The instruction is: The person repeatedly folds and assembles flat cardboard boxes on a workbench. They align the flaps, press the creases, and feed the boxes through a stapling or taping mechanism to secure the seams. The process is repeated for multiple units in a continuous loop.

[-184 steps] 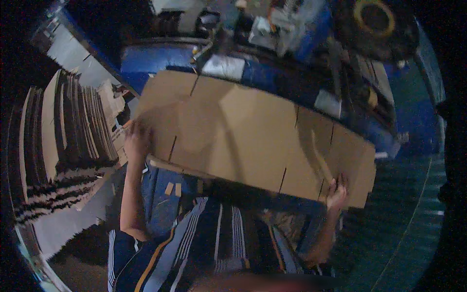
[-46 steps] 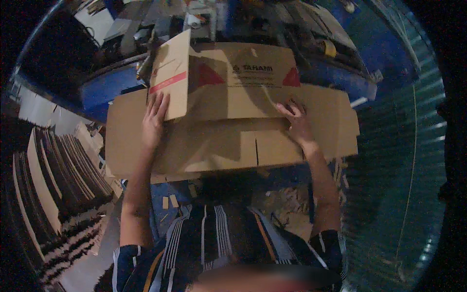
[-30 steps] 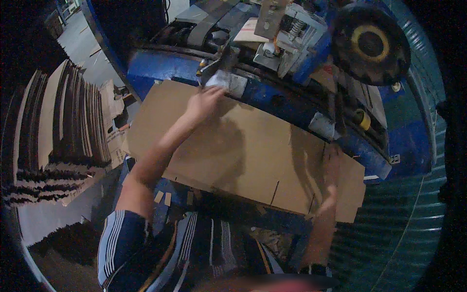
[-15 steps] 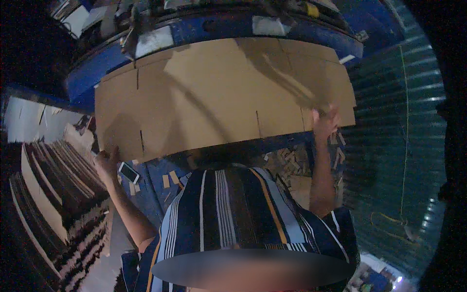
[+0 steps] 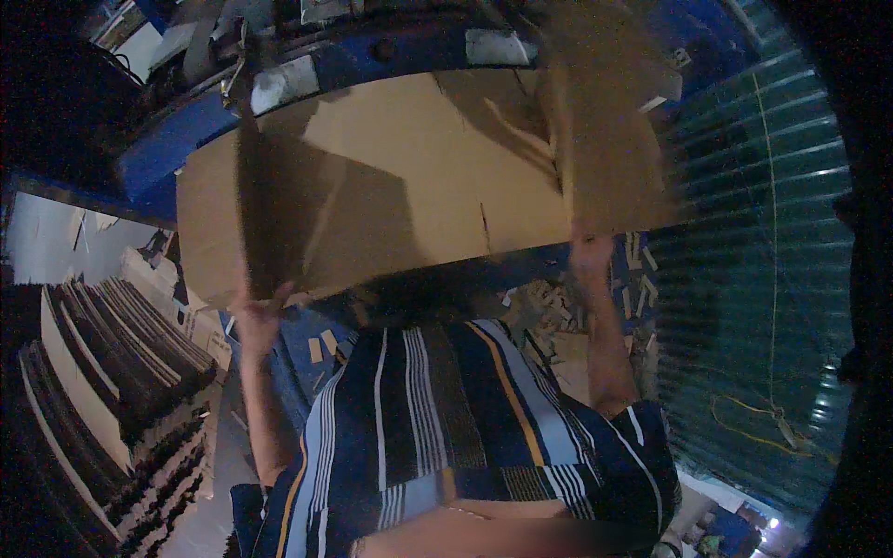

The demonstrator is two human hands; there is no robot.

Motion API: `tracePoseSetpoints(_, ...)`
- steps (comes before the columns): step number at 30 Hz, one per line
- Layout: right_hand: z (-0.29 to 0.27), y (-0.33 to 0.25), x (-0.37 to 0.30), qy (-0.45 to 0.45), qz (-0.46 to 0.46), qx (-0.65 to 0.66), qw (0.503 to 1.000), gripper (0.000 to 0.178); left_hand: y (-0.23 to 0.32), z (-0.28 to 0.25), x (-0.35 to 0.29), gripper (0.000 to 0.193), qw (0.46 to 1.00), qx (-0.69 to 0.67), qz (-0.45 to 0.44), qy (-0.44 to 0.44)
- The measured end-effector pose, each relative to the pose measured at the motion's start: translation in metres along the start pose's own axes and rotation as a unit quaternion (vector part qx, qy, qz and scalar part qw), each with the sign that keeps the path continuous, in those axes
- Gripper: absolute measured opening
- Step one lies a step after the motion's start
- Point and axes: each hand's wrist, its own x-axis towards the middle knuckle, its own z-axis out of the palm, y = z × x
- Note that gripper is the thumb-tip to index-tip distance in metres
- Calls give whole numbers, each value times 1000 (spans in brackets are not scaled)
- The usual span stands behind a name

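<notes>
A wide brown cardboard sheet [image 5: 465, 177] with slots cut in its edges lies in front of me against a blue machine. Its left and right ends are bent up at creases, and the raised panels look blurred. My left hand [image 5: 265, 312] grips the near edge at the left raised panel, fingers partly hidden. At the right one, my right hand [image 5: 592, 251] is closed on the near edge. The raised right panel hides part of the machine behind it.
The blue machine [image 5: 409, 56] spans the far side. Stacked flat cardboard [image 5: 121, 372] stands at the left. Small cardboard offcuts [image 5: 553, 312] lie below the sheet's near edge. A green corrugated wall [image 5: 716, 279] with a hanging yellow cord [image 5: 772, 325] runs along the right.
Both ends of the cardboard sheet have been bent upward from lying flat. My left hand has moved inward to the right, and my right hand slightly inward to the left.
</notes>
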Motion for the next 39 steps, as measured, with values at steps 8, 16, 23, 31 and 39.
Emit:
tracePoseSetpoints(8,46,-55,67,-124,-375,-207,895,62,5,55,69,50,963,214,162,20)
tracePoseSetpoints(16,124,-43,203,-72,-399,-60,912,53,-20,84,202,57,909,348,224,53)
tracePoseSetpoints(23,161,-94,333,-39,-367,-274,888,55,-28,99,337,62,905,389,163,50)
tracePoseSetpoints(31,92,-26,256,-67,-251,-165,952,46,-39,30,214,43,949,288,91,86)
tracePoseSetpoints(39,18,78,90,-90,-112,-244,959,46,-82,-80,22,49,872,330,-359,51)
